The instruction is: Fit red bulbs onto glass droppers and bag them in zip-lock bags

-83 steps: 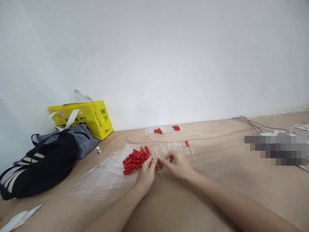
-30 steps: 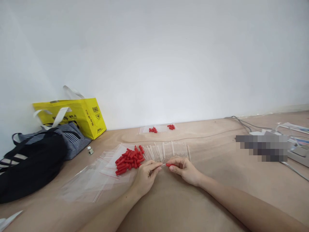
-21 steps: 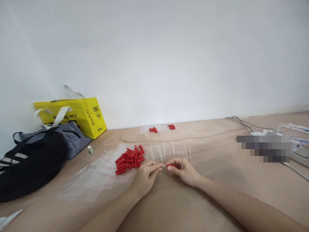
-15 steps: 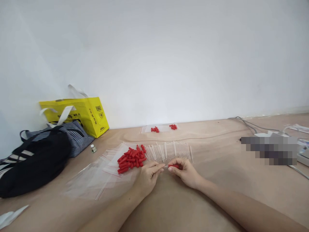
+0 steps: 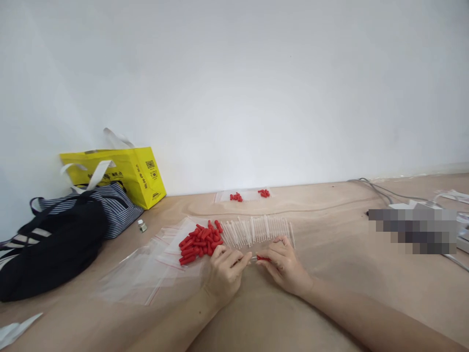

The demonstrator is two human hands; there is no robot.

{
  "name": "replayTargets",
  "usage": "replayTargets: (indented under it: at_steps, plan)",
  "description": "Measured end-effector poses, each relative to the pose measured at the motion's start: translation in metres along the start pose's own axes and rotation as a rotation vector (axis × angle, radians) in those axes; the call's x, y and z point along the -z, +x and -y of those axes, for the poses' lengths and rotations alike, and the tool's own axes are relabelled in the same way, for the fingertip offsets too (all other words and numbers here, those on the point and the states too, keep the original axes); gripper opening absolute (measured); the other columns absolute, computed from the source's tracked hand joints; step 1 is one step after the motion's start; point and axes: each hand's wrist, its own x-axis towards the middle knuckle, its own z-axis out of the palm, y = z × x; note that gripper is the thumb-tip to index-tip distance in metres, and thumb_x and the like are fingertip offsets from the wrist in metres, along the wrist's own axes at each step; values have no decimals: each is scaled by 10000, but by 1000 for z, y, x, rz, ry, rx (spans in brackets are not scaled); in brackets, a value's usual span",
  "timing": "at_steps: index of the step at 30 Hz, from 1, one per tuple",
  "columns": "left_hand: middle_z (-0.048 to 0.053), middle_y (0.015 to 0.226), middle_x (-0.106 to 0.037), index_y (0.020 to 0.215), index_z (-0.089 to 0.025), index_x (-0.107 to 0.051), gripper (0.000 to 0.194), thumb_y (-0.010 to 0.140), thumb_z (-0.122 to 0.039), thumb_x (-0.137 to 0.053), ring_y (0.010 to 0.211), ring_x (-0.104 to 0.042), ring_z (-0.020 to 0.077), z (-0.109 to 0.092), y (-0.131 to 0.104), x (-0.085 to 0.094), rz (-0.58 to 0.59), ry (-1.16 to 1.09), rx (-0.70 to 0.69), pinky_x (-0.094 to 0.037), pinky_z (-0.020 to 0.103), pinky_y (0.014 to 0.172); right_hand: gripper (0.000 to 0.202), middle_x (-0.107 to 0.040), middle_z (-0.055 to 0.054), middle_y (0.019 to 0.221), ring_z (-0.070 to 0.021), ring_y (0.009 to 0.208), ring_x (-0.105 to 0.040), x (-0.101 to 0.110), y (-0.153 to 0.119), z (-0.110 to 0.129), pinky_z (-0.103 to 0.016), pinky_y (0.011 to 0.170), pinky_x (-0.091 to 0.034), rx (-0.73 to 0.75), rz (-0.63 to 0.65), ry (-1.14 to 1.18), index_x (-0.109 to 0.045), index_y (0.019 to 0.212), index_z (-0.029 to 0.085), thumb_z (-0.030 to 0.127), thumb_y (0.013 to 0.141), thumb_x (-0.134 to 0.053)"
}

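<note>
My right hand [image 5: 286, 264] is closed around a red rubber dropper bulb [image 5: 262, 258], which shows only partly between the fingers. Pinched in my left hand [image 5: 226, 272] is a thin clear dropper tube [image 5: 253, 259]. The tube bridges the small gap between my hands and meets the bulb's end; how far it reaches inside is hidden. Just beyond my hands lies a row of clear tubes [image 5: 252, 231], side by side. A heap of red bulbs [image 5: 201, 240] rests left of that row, on clear zip bags [image 5: 146, 269].
Near the wall, a clear bag [image 5: 220, 196] carries two small groups of red bulbs [image 5: 264, 193]. A small bottle [image 5: 142, 226], a black bag [image 5: 69, 239] and a yellow bag [image 5: 150, 181] stand left. At right are grey cables [image 5: 377, 188] and a blurred-out patch.
Both hands have shifted slightly nearer to me. My right fingers now cover more of the red bulb, and the left fingers have turned over the tube.
</note>
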Motion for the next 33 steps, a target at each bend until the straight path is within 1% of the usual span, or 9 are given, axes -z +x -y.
replayTargets:
  at_steps: [7,12,15,21,24,27,30,33]
  plan:
    - [-5,585,-564,891,-183,-623,307,832,-81,-340,523,-461,113,-1,-2,-2,32,24,-15,-285,304,637,101,-591,14,627,-95,555,-472,1,0,-1,-311,746,-309,82,9,-44,-544,838,176,153,819,-447]
    - [-11,564,-538,883,-188,-628,301,816,-78,-356,519,-454,113,-1,-5,-5,19,9,-2,-290,321,670,110,-601,-1,654,-102,574,-492,-1,-1,-4,-321,763,-346,133,20,-27,-533,846,177,132,813,-438]
    - [-12,559,-532,877,-186,-631,298,805,-76,-363,516,-451,112,-1,-5,-6,31,3,11,-292,332,686,122,-611,-5,670,-104,587,-507,-2,-1,-6,-321,763,-372,166,31,-12,-528,871,177,122,815,-435]
    - [-15,559,-534,871,-204,-633,307,805,-87,-358,513,-457,112,-2,-3,-5,71,-10,41,-297,335,701,189,-587,-7,610,-106,558,-502,-3,0,-8,-316,754,-406,236,26,-50,-545,924,163,90,825,-401]
    - [-22,573,-553,865,-216,-632,284,816,-103,-376,511,-471,106,0,-2,-5,72,-26,64,-302,332,709,177,-617,-10,669,-102,591,-528,-4,0,-9,-301,743,-406,178,25,32,-552,932,185,122,832,-420]
    - [-32,570,-562,858,-219,-633,259,831,-130,-391,503,-481,99,0,-2,-4,59,-25,94,-308,345,740,147,-642,-12,742,-106,636,-552,-2,1,-9,-299,729,-390,42,58,110,-549,951,200,215,819,-487]
    - [-36,582,-578,863,-219,-630,243,838,-141,-402,502,-496,92,0,-1,-3,48,-26,93,-310,357,769,166,-641,-11,725,-125,665,-551,6,2,-5,-331,754,-349,-69,115,84,-561,937,203,286,798,-525]
    - [-41,584,-587,871,-221,-626,239,838,-132,-406,500,-503,88,0,-2,-3,28,-14,77,-311,368,791,132,-633,-8,692,-135,668,-533,13,4,0,-343,759,-311,-107,171,53,-594,867,217,299,794,-521]
